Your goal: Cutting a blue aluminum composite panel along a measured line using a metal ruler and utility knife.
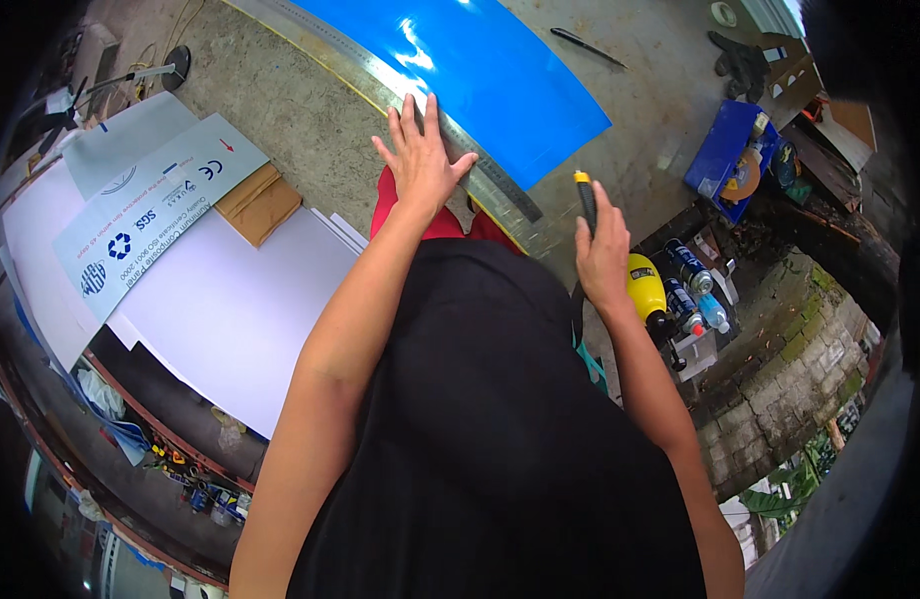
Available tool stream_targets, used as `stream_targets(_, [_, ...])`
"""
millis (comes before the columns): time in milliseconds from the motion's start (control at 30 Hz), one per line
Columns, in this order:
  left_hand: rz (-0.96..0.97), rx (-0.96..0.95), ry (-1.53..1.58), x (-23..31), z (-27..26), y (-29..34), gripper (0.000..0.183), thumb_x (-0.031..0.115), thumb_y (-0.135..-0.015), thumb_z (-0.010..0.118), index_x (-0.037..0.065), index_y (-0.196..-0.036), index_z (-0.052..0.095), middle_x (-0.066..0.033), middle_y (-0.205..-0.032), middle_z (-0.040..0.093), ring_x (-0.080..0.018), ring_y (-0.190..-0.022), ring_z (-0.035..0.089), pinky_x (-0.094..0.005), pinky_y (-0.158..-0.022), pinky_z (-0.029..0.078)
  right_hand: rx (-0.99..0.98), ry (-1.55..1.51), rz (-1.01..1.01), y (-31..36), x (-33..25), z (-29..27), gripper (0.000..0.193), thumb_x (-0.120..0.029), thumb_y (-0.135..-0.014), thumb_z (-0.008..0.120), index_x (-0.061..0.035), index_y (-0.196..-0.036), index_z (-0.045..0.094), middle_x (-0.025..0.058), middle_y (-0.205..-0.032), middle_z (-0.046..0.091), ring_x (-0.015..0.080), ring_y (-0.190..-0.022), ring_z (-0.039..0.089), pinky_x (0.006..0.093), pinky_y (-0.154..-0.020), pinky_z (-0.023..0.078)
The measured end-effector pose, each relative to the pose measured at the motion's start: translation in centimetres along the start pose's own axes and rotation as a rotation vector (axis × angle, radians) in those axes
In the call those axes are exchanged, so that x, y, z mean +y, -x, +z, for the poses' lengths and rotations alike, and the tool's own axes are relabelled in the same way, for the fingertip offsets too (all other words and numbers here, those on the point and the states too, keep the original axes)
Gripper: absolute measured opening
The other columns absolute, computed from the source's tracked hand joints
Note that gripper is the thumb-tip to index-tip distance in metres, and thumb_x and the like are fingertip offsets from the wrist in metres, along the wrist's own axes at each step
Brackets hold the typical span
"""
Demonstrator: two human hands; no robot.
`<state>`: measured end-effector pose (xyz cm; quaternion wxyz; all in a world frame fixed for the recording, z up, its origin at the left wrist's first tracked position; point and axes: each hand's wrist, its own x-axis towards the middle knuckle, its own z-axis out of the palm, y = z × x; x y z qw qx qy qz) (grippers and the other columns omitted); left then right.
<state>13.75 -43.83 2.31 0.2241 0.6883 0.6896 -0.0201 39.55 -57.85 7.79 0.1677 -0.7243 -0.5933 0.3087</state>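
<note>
My left hand (pixel 423 165) lies flat with its fingers spread, pressing on a long metal ruler (pixel 507 186). The ruler runs along the near edge of a glossy blue sheet (pixel 490 85), over a clear strip with a yellow edge. To the right of the sheet's near corner, my right hand (pixel 607 255) is closed around a black and yellow utility knife (pixel 587 203). The knife is held apart from the sheet, its yellow end pointing away from me; whether a blade is out is too small to tell.
A dark pen (pixel 590 48) lies beyond the sheet. At right are a blue toolbox (pixel 724 155), a yellow spray bottle (pixel 644 287) and spray cans (pixel 689 268). White panels (pixel 230 319) with a brown cardboard piece (pixel 260 205) are stacked at left. A roll of tape (pixel 722 14) sits far right.
</note>
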Motion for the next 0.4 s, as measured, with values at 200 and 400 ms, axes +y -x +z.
stream_targets(200, [0.142, 0.018, -0.024, -1.5, 0.1, 0.7, 0.106, 0.050, -0.082, 0.088, 0.026, -0.169, 0.032, -0.0198, -0.175, 0.017, -0.0473, -0.162, 0.016, -0.0761, -0.122, 0.024, 0.271, 0.162, 0.212, -0.2, 4.8, 0.6, 0.067, -0.016, -0.101, 0.066, -0.0071, -0.161, 0.038, 0.0220, -0.122, 0.053, 0.0418, -0.116, 0.055, 0.0521, -0.101, 0.043])
stream_targets(400, [0.160, -0.022, -0.075, -1.8, -0.1, 0.5, 0.107, 0.049, -0.083, 0.087, 0.027, -0.170, 0.029, -0.0193, -0.175, 0.017, -0.0462, -0.162, 0.015, -0.0751, -0.122, 0.024, 0.270, 0.244, 0.281, -0.8, 7.7, 2.8, 0.077, -0.019, -0.097, 0.073, -0.0089, -0.163, 0.034, 0.0203, -0.129, 0.050, 0.0431, -0.121, 0.052, 0.0541, -0.107, 0.042])
